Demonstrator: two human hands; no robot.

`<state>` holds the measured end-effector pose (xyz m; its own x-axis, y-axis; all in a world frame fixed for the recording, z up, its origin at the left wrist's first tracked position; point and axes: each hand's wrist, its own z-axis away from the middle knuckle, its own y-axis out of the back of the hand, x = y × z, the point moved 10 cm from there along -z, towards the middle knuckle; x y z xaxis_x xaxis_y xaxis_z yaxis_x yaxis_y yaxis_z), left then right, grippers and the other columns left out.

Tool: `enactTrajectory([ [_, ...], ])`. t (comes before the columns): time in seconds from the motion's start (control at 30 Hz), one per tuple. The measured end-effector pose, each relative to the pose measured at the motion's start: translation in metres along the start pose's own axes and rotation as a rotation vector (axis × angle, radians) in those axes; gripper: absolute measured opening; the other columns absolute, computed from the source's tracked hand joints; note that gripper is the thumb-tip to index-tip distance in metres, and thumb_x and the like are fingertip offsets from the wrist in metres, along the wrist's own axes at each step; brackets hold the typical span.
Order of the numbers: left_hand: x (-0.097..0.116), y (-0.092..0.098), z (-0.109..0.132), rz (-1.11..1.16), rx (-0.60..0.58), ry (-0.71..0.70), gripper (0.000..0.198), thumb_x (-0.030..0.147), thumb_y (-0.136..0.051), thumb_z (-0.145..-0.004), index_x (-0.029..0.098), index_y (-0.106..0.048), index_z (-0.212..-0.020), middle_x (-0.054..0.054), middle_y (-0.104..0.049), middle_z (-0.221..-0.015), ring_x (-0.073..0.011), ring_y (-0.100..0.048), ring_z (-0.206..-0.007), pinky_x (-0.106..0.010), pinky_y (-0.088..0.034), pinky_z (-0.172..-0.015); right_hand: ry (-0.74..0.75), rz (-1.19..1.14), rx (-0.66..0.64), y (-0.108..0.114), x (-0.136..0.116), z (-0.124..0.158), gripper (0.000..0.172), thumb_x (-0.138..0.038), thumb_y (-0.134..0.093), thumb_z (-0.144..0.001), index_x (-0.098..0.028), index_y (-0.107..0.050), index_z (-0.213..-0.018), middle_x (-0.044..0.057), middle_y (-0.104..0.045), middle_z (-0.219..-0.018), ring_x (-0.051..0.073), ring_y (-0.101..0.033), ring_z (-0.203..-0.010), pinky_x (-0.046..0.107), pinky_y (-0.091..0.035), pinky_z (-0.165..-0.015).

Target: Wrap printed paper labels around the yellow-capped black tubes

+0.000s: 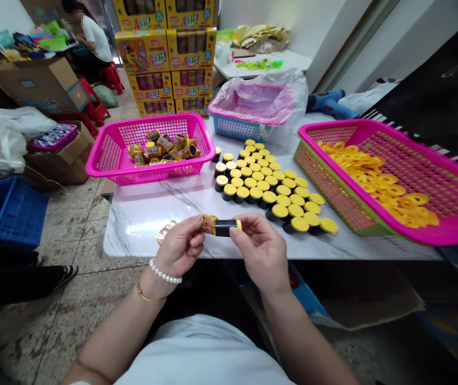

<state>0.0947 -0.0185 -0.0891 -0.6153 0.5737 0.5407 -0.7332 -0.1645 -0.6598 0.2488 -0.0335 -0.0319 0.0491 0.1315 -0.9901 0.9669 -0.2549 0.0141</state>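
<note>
Over the table's front edge, my right hand [263,248] grips the yellow-capped end of a small black cylinder [225,228], which lies sideways. My left hand [183,243] pinches a printed yellow-brown wrapper sleeve [208,224] at the cylinder's other end; the two meet, though I cannot tell how far one is over the other. Beside my left hand a flat printed wrapper piece [166,231] lies on the table. Beyond my hands stand several black cylinders with yellow caps [256,184], grouped upright.
A pink basket [106,174] holds wrapped cylinders [164,147]. Another pink basket [373,214], at right, holds yellow rings [381,179]. Behind are a plastic-lined basket [237,127] and stacked yellow boxes [148,53]. A blue crate [10,211] stands left; a person [94,40] sits farther back.
</note>
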Motion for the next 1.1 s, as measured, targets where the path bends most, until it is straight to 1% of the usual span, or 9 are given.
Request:
enactTrajectory([
  [0.1, -0.001, -0.003, 0.001, -0.062, -0.037, -0.02, 0.032, 0.025, -0.089, -0.061, 0.009, -0.065, -0.075, 0.002, -0.061, -0.065, 0.0029, -0.033, -0.038, -0.009, -0.014, -0.033, -0.03, 0.022, -0.039, -0.004, 0.001, 0.0, 0.022, -0.039, -0.074, -0.081, -0.02, -0.062, -0.085, 0.002, -0.068, -0.076, 0.016, -0.067, -0.07, 0.028, -0.057, -0.07],
  [0.17, 0.0, -0.001, 0.001, -0.104, -0.036, -0.049, 0.036, 0.03, -0.09, -0.06, 0.009, -0.065, -0.076, 0.002, -0.061, -0.065, 0.0026, -0.033, -0.037, -0.01, -0.014, -0.033, -0.019, -0.025, -0.038, -0.006, 0.003, 0.001, 0.025, -0.04, -0.073, -0.083, -0.021, -0.059, -0.09, 0.004, -0.072, -0.084, 0.017, -0.07, -0.075, 0.029, -0.059, -0.072],
  [0.3, 0.005, 0.005, 0.0, -0.138, -0.002, -0.111, 0.04, 0.033, -0.091, -0.058, 0.011, -0.064, -0.077, 0.004, -0.057, -0.06, 0.0018, -0.034, -0.036, -0.012, -0.016, -0.034, 0.082, -0.042, 0.001, -0.008, 0.005, 0.009, 0.029, -0.037, -0.073, -0.087, -0.023, -0.056, -0.105, 0.006, -0.074, -0.101, 0.019, -0.073, -0.088, 0.031, -0.06, -0.082],
  [0.5, 0.01, 0.007, 0.006, -0.217, 0.05, -0.177, 0.044, 0.04, -0.092, -0.056, 0.011, -0.066, -0.075, 0.005, -0.054, -0.055, 0.0006, -0.033, -0.036, -0.014, -0.015, -0.036, 0.217, 0.061, -0.012, -0.012, -0.002, 0.017, 0.028, -0.029, -0.075, -0.085, -0.024, -0.061, -0.108, 0.006, -0.072, -0.106, 0.019, -0.071, -0.093, 0.031, -0.058, -0.082],
  [0.6, 0.015, 0.011, 0.015, -0.32, 0.087, -0.277, 0.043, 0.046, -0.087, -0.064, 0.011, -0.07, -0.08, 0.003, -0.053, -0.055, -0.0027, -0.04, -0.043, -0.015, -0.021, -0.039, 0.21, -0.013, -0.029, -0.011, -0.005, 0.015, 0.026, -0.027, -0.077, -0.082, -0.023, -0.063, -0.104, 0.005, -0.072, -0.1, 0.018, -0.071, -0.089, 0.032, -0.059, -0.08],
  [0.73, 0.047, 0.02, 0.035, -0.457, 0.161, -0.585, 0.04, 0.041, -0.085, -0.071, 0.016, -0.07, -0.098, 0.001, -0.06, -0.071, -0.0068, -0.051, -0.059, -0.017, -0.04, -0.052, 0.208, -0.126, -0.021, -0.002, -0.008, 0.011, 0.031, -0.021, -0.082, -0.076, -0.024, -0.065, -0.101, 0.004, -0.072, -0.098, 0.017, -0.07, -0.087, 0.03, -0.059, -0.079],
  [0.83, 0.06, 0.005, 0.037, -0.57, -0.014, -0.652, 0.053, 0.033, -0.09, -0.065, 0.019, -0.068, -0.112, -0.008, -0.068, -0.106, -0.0156, -0.063, -0.092, -0.023, -0.053, -0.074, 0.178, -0.174, -0.142, -0.01, -0.007, 0.009, 0.032, -0.021, -0.083, -0.076, -0.025, -0.066, -0.102, 0.004, -0.072, -0.099, 0.018, -0.071, -0.088, 0.031, -0.06, -0.081],
  [0.93, 0.046, -0.013, 0.029, -0.677, -0.275, -0.488, 0.045, 0.031, -0.087, -0.07, 0.015, -0.07, -0.108, -0.01, -0.071, -0.103, -0.0182, -0.067, -0.091, -0.028, -0.054, -0.081, 0.228, -0.087, -0.25, -0.019, -0.01, 0.012, 0.029, -0.021, -0.079, -0.08, -0.024, -0.068, -0.106, 0.006, -0.068, -0.109, 0.02, -0.069, -0.101, 0.035, -0.06, -0.088],
  [1.1, 0.041, -0.007, 0.022, -0.712, -0.255, -0.464, 0.036, 0.028, -0.087, -0.071, 0.014, -0.07, -0.1, -0.006, -0.074, -0.089, -0.0167, -0.07, -0.08, -0.028, -0.054, -0.078, 0.303, 0.101, -0.322, -0.024, -0.009, 0.019, 0.027, -0.017, -0.071, -0.087, -0.026, -0.07, -0.113, 0.007, -0.066, -0.112, 0.02, -0.068, -0.103, 0.033, -0.062, -0.087],
])
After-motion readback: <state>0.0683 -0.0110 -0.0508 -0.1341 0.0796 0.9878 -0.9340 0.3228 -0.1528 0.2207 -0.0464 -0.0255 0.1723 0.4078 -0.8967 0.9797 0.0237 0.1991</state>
